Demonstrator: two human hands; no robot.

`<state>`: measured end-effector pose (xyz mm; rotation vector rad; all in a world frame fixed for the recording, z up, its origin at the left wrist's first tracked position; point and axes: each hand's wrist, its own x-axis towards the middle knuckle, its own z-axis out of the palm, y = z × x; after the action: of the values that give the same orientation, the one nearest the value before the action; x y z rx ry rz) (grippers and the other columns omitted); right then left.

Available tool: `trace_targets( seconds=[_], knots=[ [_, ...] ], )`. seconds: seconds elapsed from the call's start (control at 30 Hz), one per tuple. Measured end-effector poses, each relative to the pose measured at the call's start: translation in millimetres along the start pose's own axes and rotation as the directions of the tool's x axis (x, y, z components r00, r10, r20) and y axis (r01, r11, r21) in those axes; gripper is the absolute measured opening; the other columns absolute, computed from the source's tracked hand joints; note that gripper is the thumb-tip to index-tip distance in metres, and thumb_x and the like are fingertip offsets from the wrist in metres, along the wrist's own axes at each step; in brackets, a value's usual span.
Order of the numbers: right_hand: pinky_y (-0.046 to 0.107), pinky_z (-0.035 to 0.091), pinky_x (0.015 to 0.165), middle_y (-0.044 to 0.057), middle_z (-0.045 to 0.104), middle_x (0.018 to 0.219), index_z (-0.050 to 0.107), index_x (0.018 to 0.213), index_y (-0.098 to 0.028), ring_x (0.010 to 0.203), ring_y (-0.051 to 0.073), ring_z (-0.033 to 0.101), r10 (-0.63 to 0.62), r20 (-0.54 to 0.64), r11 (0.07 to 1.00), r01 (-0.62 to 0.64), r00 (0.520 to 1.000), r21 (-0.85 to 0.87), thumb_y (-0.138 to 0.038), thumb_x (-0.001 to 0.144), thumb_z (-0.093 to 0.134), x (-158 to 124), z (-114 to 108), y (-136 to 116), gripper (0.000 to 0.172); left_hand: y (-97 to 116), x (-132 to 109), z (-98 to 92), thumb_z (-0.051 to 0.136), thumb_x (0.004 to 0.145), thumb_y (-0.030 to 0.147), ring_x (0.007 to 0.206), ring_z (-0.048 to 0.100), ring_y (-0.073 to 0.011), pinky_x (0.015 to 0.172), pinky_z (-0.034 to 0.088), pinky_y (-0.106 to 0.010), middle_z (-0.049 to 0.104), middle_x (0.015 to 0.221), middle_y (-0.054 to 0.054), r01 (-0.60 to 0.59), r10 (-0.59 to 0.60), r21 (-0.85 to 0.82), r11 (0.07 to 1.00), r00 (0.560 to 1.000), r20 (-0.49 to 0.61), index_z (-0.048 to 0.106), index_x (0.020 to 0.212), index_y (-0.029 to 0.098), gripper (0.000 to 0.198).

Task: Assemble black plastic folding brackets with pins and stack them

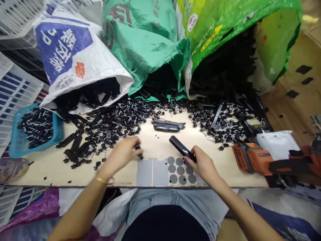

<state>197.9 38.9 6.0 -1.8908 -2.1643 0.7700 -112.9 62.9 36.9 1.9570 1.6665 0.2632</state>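
Observation:
My right hand [202, 163] grips one end of a long, glossy black plastic piece [181, 147], which slants up to the left above the table. Small black-headed screws [139, 152] stick out from the pinched fingertips of my left hand [124, 153], left of that piece. Beyond both hands, two long black parts [168, 125] lie side by side on the board. Loose black-headed screws [125, 115] with silvery shafts are heaped around them. Under my right hand sit grey round patches [179, 170] and grey rectangles [144, 172], flat on the surface.
At the back, a white sack [100, 63], a teal sack [150, 50] and a green sack [225, 33] spill black parts. A blue basket [59, 129] of screws stands left. An orange power tool [253, 159] lies right, near a white packet [278, 144].

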Motion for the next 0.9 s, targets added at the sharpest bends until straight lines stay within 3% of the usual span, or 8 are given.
trace_targets(
  seconds=[0.07,0.13,0.23,0.3,0.4,0.53,0.67,0.9],
  knots=[
    [0.027,0.036,0.052,0.005,0.058,0.078,0.043,0.081,-0.022,0.067,0.020,0.055,0.046,-0.039,0.992,-0.050,0.998,-0.113,-0.035,0.085,0.053,-29.6,24.7,4.5,0.017,21.0,0.7,58.2,0.064,0.081,0.029,0.079,0.059,-0.0199,0.071,0.047,-0.031,0.065,0.084,-0.004,-0.099,0.097,-0.058,0.993,0.995,-0.039,0.064,0.088,0.019,0.012],
    [0.030,0.039,0.054,0.007,0.058,0.080,0.045,0.083,-0.021,0.073,0.023,0.057,0.067,-0.067,0.982,-0.078,0.995,-0.173,-0.038,0.086,0.052,-40.2,40.6,4.2,0.018,32.0,3.8,107.1,0.063,0.083,0.025,0.084,0.057,-0.0206,0.075,0.046,-0.033,0.062,0.083,-0.005,-0.143,0.134,-0.055,0.988,0.981,-0.142,0.066,0.096,0.019,0.015],
    [0.038,0.046,0.068,0.012,0.058,0.090,0.050,0.094,-0.017,0.087,0.028,0.057,0.009,-0.118,0.983,-0.031,0.993,-0.182,-0.043,0.084,0.056,-29.1,47.5,-2.1,0.029,34.1,5.9,142.8,0.061,0.085,0.025,0.083,0.054,-0.0188,0.075,0.045,-0.031,0.058,0.085,-0.005,-0.155,0.132,-0.064,0.986,0.951,-0.280,0.066,0.103,0.020,0.019],
    [0.040,0.047,0.077,0.015,0.057,0.103,0.049,0.111,-0.014,0.097,0.029,0.055,-0.070,-0.101,0.989,0.056,0.992,-0.139,-0.038,0.084,0.057,-14.2,47.5,-8.3,0.037,32.2,4.7,146.2,0.059,0.086,0.026,0.078,0.053,-0.0172,0.072,0.044,-0.029,0.056,0.080,-0.003,-0.173,0.139,-0.086,0.981,0.941,-0.309,0.066,0.104,0.020,0.020],
    [0.036,0.049,0.074,0.013,0.054,0.110,0.042,0.127,-0.015,0.099,0.026,0.056,-0.102,-0.014,0.992,0.100,0.995,-0.075,-0.022,0.087,0.048,1.2,50.6,-17.1,0.041,33.8,1.5,145.0,0.059,0.087,0.027,0.074,0.053,-0.0161,0.070,0.043,-0.028,0.054,0.075,-0.002,-0.181,0.126,-0.145,0.973,0.937,-0.326,0.066,0.106,0.019,0.022],
    [0.033,0.049,0.066,0.013,0.054,0.106,0.042,0.129,-0.015,0.094,0.025,0.056,-0.034,-0.013,0.995,0.033,0.999,-0.091,-0.015,0.086,0.042,-0.4,58.8,-23.0,0.043,43.9,0.5,154.9,0.058,0.088,0.028,0.078,0.054,-0.0168,0.076,0.040,-0.032,0.055,0.078,-0.002,-0.138,0.077,-0.142,0.980,0.927,-0.368,0.065,0.108,0.020,0.023],
    [0.032,0.049,0.064,0.011,0.054,0.106,0.041,0.130,-0.017,0.090,0.024,0.057,-0.010,-0.040,0.999,0.009,0.999,-0.049,-0.016,0.084,0.043,-4.2,63.3,-23.1,0.046,50.4,2.0,163.9,0.055,0.089,0.024,0.092,0.056,-0.0183,0.083,0.037,-0.035,0.059,0.095,-0.005,-0.112,0.056,-0.128,0.985,0.924,-0.379,0.061,0.113,0.020,0.026],
    [0.035,0.051,0.076,0.011,0.052,0.104,0.042,0.131,-0.019,0.097,0.024,0.056,-0.012,-0.059,0.996,0.018,0.998,0.090,-0.014,0.081,0.044,-1.3,68.5,-18.4,0.051,52.8,0.1,165.3,0.053,0.090,0.023,0.093,0.054,-0.0201,0.085,0.035,-0.036,0.059,0.097,-0.007,-0.095,0.056,-0.086,0.992,0.924,-0.377,0.058,0.118,0.019,0.029]
  ],
)
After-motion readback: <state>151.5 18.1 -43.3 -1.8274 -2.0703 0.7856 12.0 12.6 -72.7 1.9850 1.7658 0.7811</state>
